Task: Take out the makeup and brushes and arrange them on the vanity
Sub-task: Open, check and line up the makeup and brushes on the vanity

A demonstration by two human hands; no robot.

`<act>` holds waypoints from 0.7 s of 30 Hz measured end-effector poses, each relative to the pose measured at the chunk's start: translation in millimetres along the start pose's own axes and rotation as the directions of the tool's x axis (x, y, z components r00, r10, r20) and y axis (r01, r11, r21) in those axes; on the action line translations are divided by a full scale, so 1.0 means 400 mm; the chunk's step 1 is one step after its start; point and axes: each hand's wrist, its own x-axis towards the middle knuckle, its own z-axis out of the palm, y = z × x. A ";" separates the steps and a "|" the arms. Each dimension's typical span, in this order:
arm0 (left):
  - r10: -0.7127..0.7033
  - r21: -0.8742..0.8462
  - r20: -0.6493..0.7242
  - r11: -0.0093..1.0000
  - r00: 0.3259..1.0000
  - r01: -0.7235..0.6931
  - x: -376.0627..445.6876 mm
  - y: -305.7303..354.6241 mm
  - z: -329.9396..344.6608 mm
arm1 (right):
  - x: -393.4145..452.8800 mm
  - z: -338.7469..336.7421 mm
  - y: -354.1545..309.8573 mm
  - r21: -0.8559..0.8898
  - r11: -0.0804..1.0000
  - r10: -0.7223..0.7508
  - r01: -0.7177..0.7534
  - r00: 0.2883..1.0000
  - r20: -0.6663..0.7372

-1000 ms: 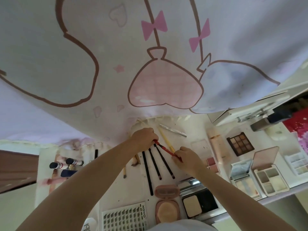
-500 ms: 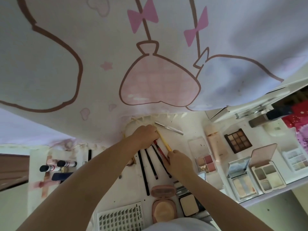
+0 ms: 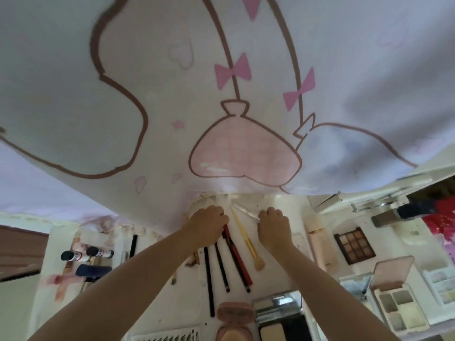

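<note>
Now, nearest the viewer, an open pink powder compact [image 3: 235,321] is lying at the front edge of the white vanity [image 3: 280,274], and everything else is placed from it. Just beyond the compact, black pencils [image 3: 208,281] and a red pencil [image 3: 237,259] are lying side by side, pointing away. To their right, a yellow-handled brush [image 3: 246,238] is now resting flat in the row; half a second ago the right hand was gripping it, so one more piece is arranged. Beyond the pencils, the left hand [image 3: 209,223] is curling its fingers round the far end of the red pencil, apparently squaring the row. Level with it, right of the brush, the right hand [image 3: 274,226] has moved up from the brush to the silver pen [image 3: 245,210] lying farthest from the compact; its fingers are bent over one end, but I cannot tell whether they are gripping. Far right of the compact, an eyeshadow palette [image 3: 354,244] is sitting open. A cartoon-printed curtain [image 3: 221,94] is hanging behind everything. Judging by the row, the silver pen is probably next.
</note>
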 end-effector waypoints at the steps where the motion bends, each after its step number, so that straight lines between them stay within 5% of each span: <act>1: -0.035 -0.051 -0.005 0.998 0.999 0.035 -0.004 0.000 -0.003 | 0.007 -0.003 0.002 -0.027 0.999 -0.018 0.018 1.000 0.020; 4: -0.187 -0.303 -0.037 0.938 0.982 0.167 -0.010 0.003 -0.031 | 0.012 -0.026 0.015 0.077 0.997 -0.013 0.012 1.000 0.017; 6: -0.321 -0.529 -0.062 0.813 0.945 0.242 -0.016 0.013 -0.061 | -0.002 -0.058 0.017 0.236 0.971 -0.028 0.027 1.000 0.001; 10: -0.412 -0.958 0.075 0.224 0.908 0.181 -0.051 0.053 -0.113 | -0.059 -0.148 0.006 0.470 0.865 -0.144 0.177 0.984 -0.105; 15: -0.392 -0.982 -0.014 -0.167 0.920 -0.087 -0.117 0.110 -0.141 | -0.139 -0.223 -0.031 0.653 0.714 -0.126 0.252 0.964 -0.235; 18: -0.395 -0.859 -0.074 -0.442 0.916 -0.260 -0.158 0.116 -0.167 | -0.165 -0.245 -0.035 0.626 0.726 -0.072 0.285 0.937 -0.343; 20: -0.426 -0.826 -0.080 -0.478 0.901 -0.299 -0.192 0.103 -0.187 | -0.173 -0.270 -0.032 0.656 0.711 -0.005 0.255 0.934 -0.357; 21: -0.452 -0.862 -0.098 -0.406 0.887 -0.303 -0.209 0.098 -0.197 | -0.173 -0.285 -0.034 0.668 0.703 0.012 0.244 0.935 -0.354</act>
